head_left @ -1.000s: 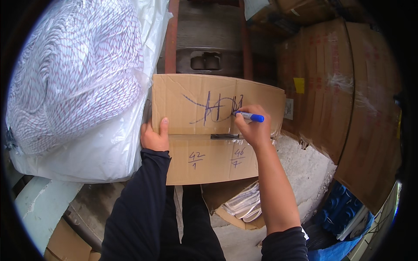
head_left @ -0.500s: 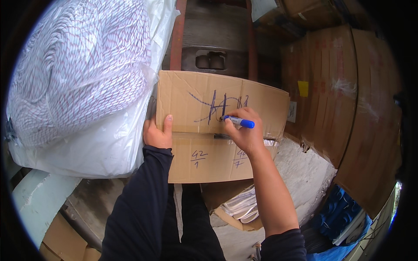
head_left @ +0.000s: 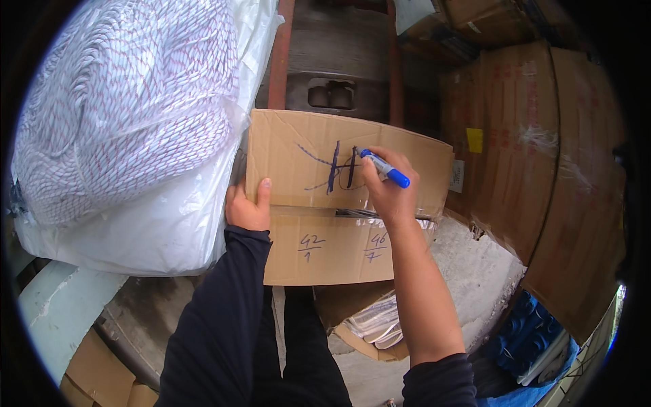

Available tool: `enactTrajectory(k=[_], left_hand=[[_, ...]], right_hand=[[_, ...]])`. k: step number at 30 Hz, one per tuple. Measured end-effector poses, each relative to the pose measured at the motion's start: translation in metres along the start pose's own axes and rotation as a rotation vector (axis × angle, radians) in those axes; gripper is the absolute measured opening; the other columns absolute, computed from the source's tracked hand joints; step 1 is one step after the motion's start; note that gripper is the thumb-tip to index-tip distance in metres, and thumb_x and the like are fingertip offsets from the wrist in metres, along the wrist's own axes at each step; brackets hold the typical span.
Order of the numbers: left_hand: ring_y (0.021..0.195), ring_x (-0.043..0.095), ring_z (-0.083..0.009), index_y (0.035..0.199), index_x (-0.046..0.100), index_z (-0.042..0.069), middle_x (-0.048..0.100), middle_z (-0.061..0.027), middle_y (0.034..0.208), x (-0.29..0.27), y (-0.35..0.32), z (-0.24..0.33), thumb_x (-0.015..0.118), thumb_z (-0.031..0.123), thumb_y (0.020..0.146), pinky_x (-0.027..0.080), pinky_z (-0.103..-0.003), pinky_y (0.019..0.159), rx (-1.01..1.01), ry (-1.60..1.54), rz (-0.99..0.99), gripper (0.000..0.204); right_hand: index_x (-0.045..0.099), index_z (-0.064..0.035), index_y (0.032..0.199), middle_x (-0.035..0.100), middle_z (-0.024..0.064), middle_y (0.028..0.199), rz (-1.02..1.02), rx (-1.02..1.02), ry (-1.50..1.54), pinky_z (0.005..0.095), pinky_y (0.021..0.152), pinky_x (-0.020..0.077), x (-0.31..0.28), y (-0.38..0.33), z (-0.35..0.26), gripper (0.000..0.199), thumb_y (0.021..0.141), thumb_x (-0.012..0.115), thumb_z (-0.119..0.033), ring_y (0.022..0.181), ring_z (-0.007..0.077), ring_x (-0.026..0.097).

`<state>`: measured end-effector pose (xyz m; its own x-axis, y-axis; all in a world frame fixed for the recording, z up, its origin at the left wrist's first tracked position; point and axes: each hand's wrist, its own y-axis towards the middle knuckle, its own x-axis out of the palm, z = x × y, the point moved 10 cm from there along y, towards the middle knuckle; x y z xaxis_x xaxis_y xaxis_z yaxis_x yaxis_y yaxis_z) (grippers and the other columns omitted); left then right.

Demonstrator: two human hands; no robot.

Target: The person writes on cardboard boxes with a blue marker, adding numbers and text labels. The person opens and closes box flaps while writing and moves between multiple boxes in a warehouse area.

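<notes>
The right hand [head_left: 386, 193] is closed around a blue marker [head_left: 384, 168], which is gripped between the fingers and thumb with its tip pressed to the top face of a cardboard box [head_left: 291, 156]. The capped blue end of the marker is tilted up and to the right, away from the knuckles. Dark blue strokes are seen on the cardboard just left of the tip.

The left hand [head_left: 248, 207] is laid against the left edge of the same box, with the thumb stretched flat over the top face and the other fingers curled out of sight round the side, so that the box is steadied. Both forearms are clad in dark sleeves, the right one pushed up near the elbow.

The box is placed directly in front of the person, its two top flaps closed with clear tape. A large clear plastic bag of white cord [head_left: 129, 115] is pressed against the box on its left side. Behind the box a rusty metal frame [head_left: 332, 68] is seen. Tall stacked cartons [head_left: 529, 149] are stood to the right, and a blue object [head_left: 529, 325] is lying lower right on the concrete floor [head_left: 468, 271].
</notes>
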<state>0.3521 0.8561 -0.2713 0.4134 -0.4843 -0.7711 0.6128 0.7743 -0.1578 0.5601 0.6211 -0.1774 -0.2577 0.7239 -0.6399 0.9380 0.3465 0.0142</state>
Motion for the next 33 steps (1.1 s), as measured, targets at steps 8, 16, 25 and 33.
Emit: enactTrajectory(k=[8, 16, 25, 33], left_hand=[[0.093, 0.062, -0.0416, 0.115, 0.07, 0.003, 0.063, -0.021, 0.093, 0.0, 0.0, 0.001, 0.069, 0.046, 0.092, 0.05, -0.05, 0.084, -0.003, 0.01, 0.0, 0.049], [0.091, 0.062, -0.0444, 0.112, 0.07, 0.0, 0.063, -0.0245, 0.093, -0.002, 0.0, 0.005, 0.062, 0.048, 0.097, 0.049, -0.05, 0.081, 0.026, 0.011, 0.0, 0.051], [0.094, 0.062, -0.0427, 0.114, 0.07, 0.002, 0.064, -0.0231, 0.094, 0.004, 0.001, -0.003, 0.067, 0.047, 0.094, 0.05, -0.05, 0.084, 0.0, 0.026, -0.032, 0.049], [0.093, 0.062, -0.0432, 0.113, 0.07, 0.001, 0.065, -0.0236, 0.094, 0.003, 0.002, -0.003, 0.066, 0.047, 0.095, 0.049, -0.05, 0.083, 0.015, 0.0, -0.015, 0.05]], right_hand=[[0.076, -0.0097, 0.091, 0.072, 0.0084, 0.088, -0.156, -0.085, -0.157, 0.0411, 0.083, 0.0502, 0.012, -0.025, -0.012, 0.015, 0.078, 0.077, -0.016, 0.088, 0.0276, 0.065], [0.074, -0.003, 0.102, 0.075, 0.0135, 0.094, 0.085, 0.146, 0.039, 0.0369, 0.082, 0.0552, -0.023, -0.029, 0.035, 0.021, 0.084, 0.075, -0.015, 0.09, 0.0276, 0.071], [0.072, -0.0005, 0.109, 0.074, 0.0147, 0.099, 0.163, 0.13, 0.092, 0.0317, 0.081, 0.0543, -0.084, -0.018, 0.078, 0.026, 0.088, 0.074, -0.014, 0.093, 0.0233, 0.072], [0.075, -0.0031, 0.098, 0.074, 0.0151, 0.096, -0.025, 0.113, -0.062, 0.0369, 0.078, 0.0553, -0.074, -0.021, 0.073, 0.021, 0.083, 0.074, -0.018, 0.09, 0.0291, 0.071]])
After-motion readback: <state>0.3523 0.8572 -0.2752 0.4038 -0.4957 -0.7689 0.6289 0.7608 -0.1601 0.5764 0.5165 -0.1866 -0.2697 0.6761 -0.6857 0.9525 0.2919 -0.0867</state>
